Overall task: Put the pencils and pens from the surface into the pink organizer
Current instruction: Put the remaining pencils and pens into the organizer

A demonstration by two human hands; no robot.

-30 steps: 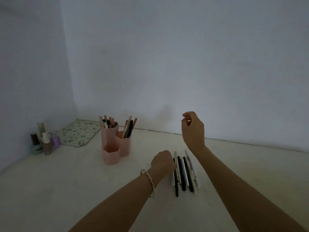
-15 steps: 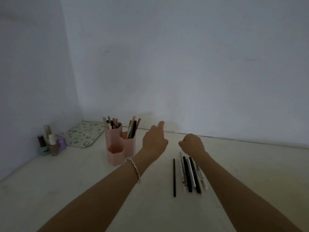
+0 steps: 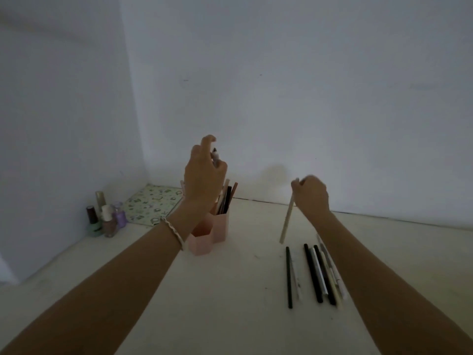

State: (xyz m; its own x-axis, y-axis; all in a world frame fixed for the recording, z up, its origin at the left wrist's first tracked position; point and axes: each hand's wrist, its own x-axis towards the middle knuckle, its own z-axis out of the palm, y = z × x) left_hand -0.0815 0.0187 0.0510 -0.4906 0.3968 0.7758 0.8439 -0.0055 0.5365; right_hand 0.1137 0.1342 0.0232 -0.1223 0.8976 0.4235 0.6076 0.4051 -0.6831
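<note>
Left hand (image 3: 204, 178): raised above the pink organizer, fingers curled round a dark-tipped pen (image 3: 215, 157) whose tip pokes up by the thumb.
Right hand (image 3: 313, 194): lifted to the right, pinching the top of a pale pencil (image 3: 288, 219) that hangs slanted, its lower end just above the tabletop (image 3: 230, 303).
Pink organizer (image 3: 221, 228): stands left of centre, partly hidden by the left wrist; several sticks lean in its far compartments.
Row of pens and pencils (image 3: 313, 272): lies on the tabletop, near right, beside the right forearm.
Bracelet (image 3: 175, 231): on the left wrist.
Nail polish bottles (image 3: 105, 219): clustered in the far left corner.
Patterned mat (image 3: 151, 203): flat between bottles and organizer.
</note>
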